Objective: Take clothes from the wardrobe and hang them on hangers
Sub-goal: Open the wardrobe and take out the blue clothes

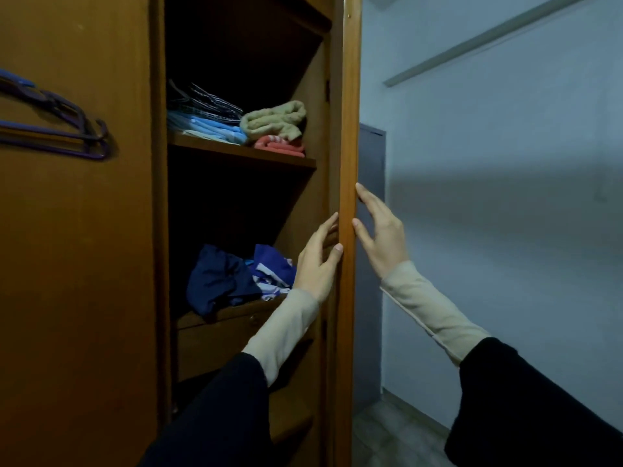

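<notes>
The wardrobe (77, 264) fills the left half of the view, its right-hand door (347, 129) swung out edge-on toward the camera so that the shelves behind it lie open to reach. That door stands between the two hands, which seems to be why they are placed as they are: one on each face of the panel, steadying it or easing it wider before anything is taken out. On the closed left door hang several blue and purple hangers (57, 126), parked within easy reach of the shelves, probably so that each garment can go straight onto one. The upper shelf (242, 153) carries neatly folded clothes (205, 119): dark patterned and light blue pieces stacked at the left, a beige towel-like roll and a coral piece at the right. The lower shelf holds a loose heap of dark blue and blue-white clothes (236, 278), crumpled rather than folded, so it looks the likelier first pick. The left hand (317, 264) rests on the door's inner side just beside that heap, fingers (332, 224) straight and gripping nothing; the right hand (381, 234) lies against the outer side, fingers likewise extended and relaxed, only the tips touching the wood. No garment is in hand yet.
</notes>
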`<state>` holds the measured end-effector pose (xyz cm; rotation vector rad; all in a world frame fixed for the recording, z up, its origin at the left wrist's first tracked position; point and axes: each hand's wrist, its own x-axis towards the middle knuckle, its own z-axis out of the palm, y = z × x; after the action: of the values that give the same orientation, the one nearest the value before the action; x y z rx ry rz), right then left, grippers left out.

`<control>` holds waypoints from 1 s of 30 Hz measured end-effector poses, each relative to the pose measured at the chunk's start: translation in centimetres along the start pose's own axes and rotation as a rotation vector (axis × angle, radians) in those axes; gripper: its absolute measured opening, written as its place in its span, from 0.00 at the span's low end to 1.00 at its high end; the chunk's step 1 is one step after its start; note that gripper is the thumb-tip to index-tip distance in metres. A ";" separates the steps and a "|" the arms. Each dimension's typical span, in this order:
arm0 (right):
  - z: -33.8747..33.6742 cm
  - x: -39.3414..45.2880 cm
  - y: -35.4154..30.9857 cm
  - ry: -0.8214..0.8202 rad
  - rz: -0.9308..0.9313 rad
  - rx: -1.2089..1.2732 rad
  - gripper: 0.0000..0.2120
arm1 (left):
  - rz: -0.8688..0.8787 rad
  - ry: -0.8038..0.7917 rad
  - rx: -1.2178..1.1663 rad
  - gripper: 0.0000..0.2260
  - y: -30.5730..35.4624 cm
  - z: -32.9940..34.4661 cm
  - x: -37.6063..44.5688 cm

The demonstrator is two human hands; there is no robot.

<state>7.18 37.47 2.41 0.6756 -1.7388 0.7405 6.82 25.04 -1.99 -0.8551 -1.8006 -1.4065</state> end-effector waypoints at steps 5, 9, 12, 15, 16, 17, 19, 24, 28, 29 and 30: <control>-3.1 -1.2 1.3 -0.063 0.049 -0.084 0.23 | -0.036 -0.018 -0.060 0.21 0.6 3.1 0.3; -5.4 -1.5 2.0 -0.106 0.111 -0.146 0.21 | -0.097 -0.060 -0.093 0.21 1.2 5.0 0.8; -6.8 -1.5 2.5 -0.120 0.161 -0.190 0.21 | -0.140 -0.155 -0.066 0.22 1.8 6.0 0.9; -7.8 -1.7 2.8 -0.091 0.226 -0.228 0.21 | -0.134 -0.258 0.007 0.21 1.9 6.6 1.0; -8.0 -1.7 2.9 -0.070 0.235 -0.241 0.20 | -0.137 -0.279 0.021 0.21 1.8 6.8 0.9; -8.1 -1.8 2.9 -0.047 0.233 -0.253 0.20 | -0.148 -0.291 0.033 0.21 1.7 6.9 0.8; -8.2 -2.0 2.9 -0.024 0.210 -0.265 0.20 | -0.169 -0.292 0.064 0.22 1.3 6.9 0.5; -6.7 -2.5 2.2 -0.077 0.159 -0.267 0.20 | -0.213 -0.264 0.127 0.22 0.3 5.2 -0.3; -4.0 -3.2 1.4 -0.140 0.161 -0.251 0.21 | -0.247 -0.228 0.214 0.21 -0.5 2.4 -1.0; -3.2 -3.4 1.1 -0.162 0.167 -0.246 0.21 | -0.256 -0.218 0.231 0.21 -0.7 1.5 -1.3; -2.3 -3.7 0.9 -0.185 0.179 -0.240 0.21 | -0.271 -0.209 0.252 0.21 -0.9 0.6 -1.5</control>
<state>8.89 40.11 -0.77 0.4394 -2.0388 0.5909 6.80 25.35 -3.81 -0.6638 -2.2668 -1.2494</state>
